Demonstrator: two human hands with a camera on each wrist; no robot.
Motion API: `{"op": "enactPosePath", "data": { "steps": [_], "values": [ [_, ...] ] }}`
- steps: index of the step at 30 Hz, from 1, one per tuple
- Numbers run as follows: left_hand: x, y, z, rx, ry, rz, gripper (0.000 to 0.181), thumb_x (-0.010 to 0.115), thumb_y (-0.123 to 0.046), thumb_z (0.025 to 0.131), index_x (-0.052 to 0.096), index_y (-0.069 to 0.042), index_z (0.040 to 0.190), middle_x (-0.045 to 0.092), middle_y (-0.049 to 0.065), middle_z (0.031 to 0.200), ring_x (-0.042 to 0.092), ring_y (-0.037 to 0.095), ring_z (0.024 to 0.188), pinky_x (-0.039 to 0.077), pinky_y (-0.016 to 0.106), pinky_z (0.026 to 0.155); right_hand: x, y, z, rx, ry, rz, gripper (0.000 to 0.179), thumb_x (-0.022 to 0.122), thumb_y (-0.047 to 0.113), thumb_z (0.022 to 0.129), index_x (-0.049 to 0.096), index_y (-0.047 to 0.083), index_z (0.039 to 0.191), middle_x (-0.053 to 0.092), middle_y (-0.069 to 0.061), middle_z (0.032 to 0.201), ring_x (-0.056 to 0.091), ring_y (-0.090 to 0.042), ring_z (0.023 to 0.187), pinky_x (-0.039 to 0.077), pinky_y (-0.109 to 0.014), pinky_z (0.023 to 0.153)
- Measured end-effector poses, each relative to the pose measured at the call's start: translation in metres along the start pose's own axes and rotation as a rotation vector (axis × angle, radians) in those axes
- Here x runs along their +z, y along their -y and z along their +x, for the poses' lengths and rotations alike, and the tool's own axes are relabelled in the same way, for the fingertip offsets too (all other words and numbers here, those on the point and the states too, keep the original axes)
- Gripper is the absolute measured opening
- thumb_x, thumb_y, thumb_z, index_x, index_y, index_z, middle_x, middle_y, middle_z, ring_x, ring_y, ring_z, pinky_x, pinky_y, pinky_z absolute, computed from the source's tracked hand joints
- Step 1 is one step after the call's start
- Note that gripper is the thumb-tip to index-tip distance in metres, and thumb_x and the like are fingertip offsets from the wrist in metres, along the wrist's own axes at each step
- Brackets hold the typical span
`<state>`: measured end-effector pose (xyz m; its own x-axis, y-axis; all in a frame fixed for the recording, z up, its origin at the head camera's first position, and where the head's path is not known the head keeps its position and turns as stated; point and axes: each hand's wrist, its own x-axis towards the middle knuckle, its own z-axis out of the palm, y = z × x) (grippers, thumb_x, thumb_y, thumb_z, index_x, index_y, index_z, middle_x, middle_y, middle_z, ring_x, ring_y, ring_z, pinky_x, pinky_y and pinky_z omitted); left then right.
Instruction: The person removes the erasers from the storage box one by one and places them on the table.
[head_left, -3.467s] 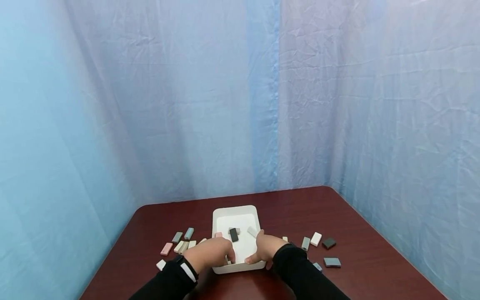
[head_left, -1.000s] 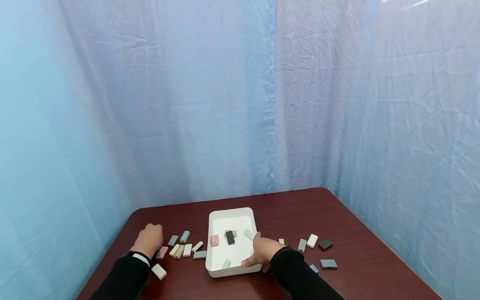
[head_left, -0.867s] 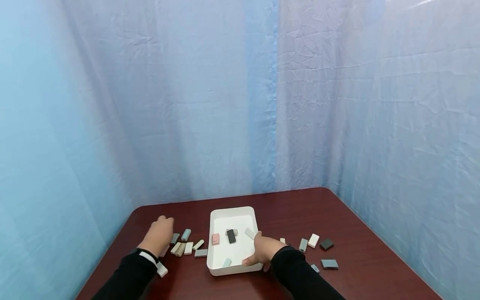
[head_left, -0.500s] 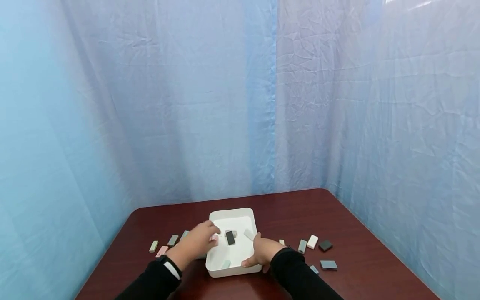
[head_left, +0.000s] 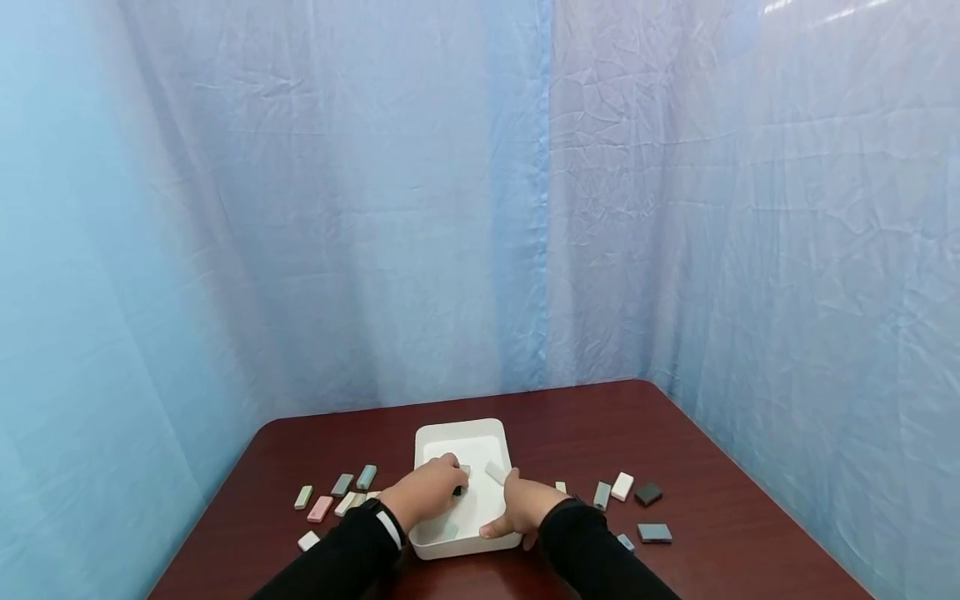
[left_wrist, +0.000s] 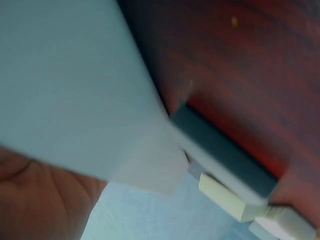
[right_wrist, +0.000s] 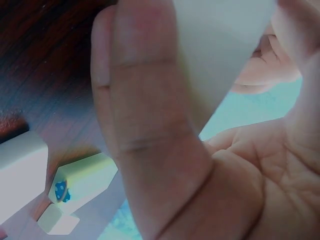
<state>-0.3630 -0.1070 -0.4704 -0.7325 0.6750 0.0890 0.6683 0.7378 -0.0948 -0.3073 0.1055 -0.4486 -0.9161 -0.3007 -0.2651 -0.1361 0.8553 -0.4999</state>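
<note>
A shallow white tray [head_left: 461, 429] stands on the table. My right hand [head_left: 528, 508] grips its right wall, thumb inside and fingers outside; in the right wrist view the fingers [right_wrist: 150, 100] lie against the white wall. My left hand [head_left: 429, 490] reaches into the tray, fingers curled over a small black rectangular block [head_left: 457, 491] with only its lower end showing. A pale block [head_left: 466, 469] peeks out by the fingertips, a whitish block [head_left: 496, 472] leans near the right wall, and a pale green block [head_left: 450, 531] lies at the front. In the left wrist view the tray wall hides the fingers.
Left of the tray lie several small blocks, among them a pink one [head_left: 320, 509], a pale green one [head_left: 303, 497] and a white one [head_left: 308, 541]. To the right are more, including a dark one [head_left: 648, 494] and a grey-blue one [head_left: 655, 533]. Curtains surround the table.
My left hand has come from the far left of the table into the tray, moving from near the pink block to the black one. A pale green block now lies at far left. The right hand stays.
</note>
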Motion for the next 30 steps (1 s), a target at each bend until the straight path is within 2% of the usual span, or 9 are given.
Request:
{"op": "enactPosePath", "data": {
  "steps": [5,9,14,17,21,25,28,30],
  "values": [
    [0.002,-0.004,-0.003,0.025,-0.033,-0.002,0.015,0.071,-0.012,0.09,0.074,-0.024,0.099,0.053,-0.003,0.091,0.05,0.004,0.071,0.046,0.02,0.064,0.0,0.001,-0.003,0.005,-0.01,0.013,0.113,0.075,0.054,0.08,0.011,-0.007,0.151,0.064,-0.012,0.066,0.064,-0.025,0.054,0.049,-0.038,0.068],
    [0.001,-0.008,-0.006,0.075,-0.046,-0.007,0.015,0.072,-0.009,0.087,0.074,-0.024,0.088,0.053,-0.006,0.08,0.048,0.005,0.068,0.043,0.021,0.06,0.002,0.001,-0.004,0.011,-0.017,0.018,0.114,0.076,0.053,0.079,0.011,-0.007,0.151,0.062,-0.011,0.067,0.064,-0.025,0.053,0.049,-0.037,0.063],
    [-0.001,-0.014,-0.006,0.137,-0.038,0.004,0.02,0.073,-0.004,0.078,0.071,-0.022,0.071,0.053,-0.012,0.066,0.045,0.004,0.064,0.038,0.021,0.056,0.004,-0.001,-0.002,0.012,-0.01,0.014,0.113,0.076,0.053,0.079,0.013,-0.007,0.151,0.062,-0.011,0.068,0.064,-0.025,0.053,0.048,-0.037,0.064],
    [-0.002,-0.016,-0.007,0.117,-0.022,-0.005,0.02,0.074,-0.005,0.077,0.07,-0.022,0.068,0.054,-0.013,0.063,0.042,0.003,0.061,0.037,0.02,0.055,0.005,-0.002,-0.001,0.011,-0.016,0.009,0.113,0.076,0.054,0.079,0.013,-0.007,0.151,0.062,-0.01,0.067,0.064,-0.024,0.053,0.049,-0.037,0.064],
    [-0.006,-0.01,-0.01,0.092,-0.029,-0.045,0.015,0.074,-0.005,0.079,0.076,-0.02,0.08,0.063,-0.012,0.071,0.049,0.002,0.066,0.043,0.019,0.059,0.003,-0.002,-0.001,0.004,-0.023,0.006,0.113,0.076,0.054,0.079,0.014,-0.008,0.151,0.061,-0.01,0.067,0.064,-0.025,0.053,0.049,-0.036,0.062],
    [-0.018,0.001,-0.02,0.081,-0.094,-0.065,0.015,0.074,-0.008,0.083,0.078,-0.017,0.093,0.065,-0.008,0.087,0.058,0.005,0.082,0.051,0.024,0.07,0.002,-0.001,0.001,0.003,-0.009,-0.002,0.112,0.074,0.055,0.08,0.014,-0.008,0.15,0.063,-0.01,0.067,0.064,-0.025,0.054,0.049,-0.037,0.065],
    [-0.031,0.013,-0.033,0.05,-0.151,-0.079,0.008,0.074,-0.01,0.085,0.077,-0.016,0.089,0.064,-0.005,0.091,0.058,0.01,0.089,0.052,0.028,0.074,0.003,-0.001,0.002,0.008,0.008,-0.006,0.112,0.073,0.055,0.081,0.013,-0.008,0.151,0.063,-0.01,0.067,0.064,-0.024,0.055,0.049,-0.036,0.064],
    [-0.04,0.023,-0.044,0.0,-0.183,-0.097,0.007,0.074,-0.01,0.086,0.077,-0.016,0.088,0.064,-0.003,0.094,0.058,0.012,0.092,0.053,0.031,0.075,0.003,-0.002,0.003,0.01,0.011,-0.009,0.112,0.073,0.055,0.081,0.013,-0.008,0.151,0.063,-0.01,0.067,0.064,-0.024,0.055,0.049,-0.035,0.061]
  ]
}}
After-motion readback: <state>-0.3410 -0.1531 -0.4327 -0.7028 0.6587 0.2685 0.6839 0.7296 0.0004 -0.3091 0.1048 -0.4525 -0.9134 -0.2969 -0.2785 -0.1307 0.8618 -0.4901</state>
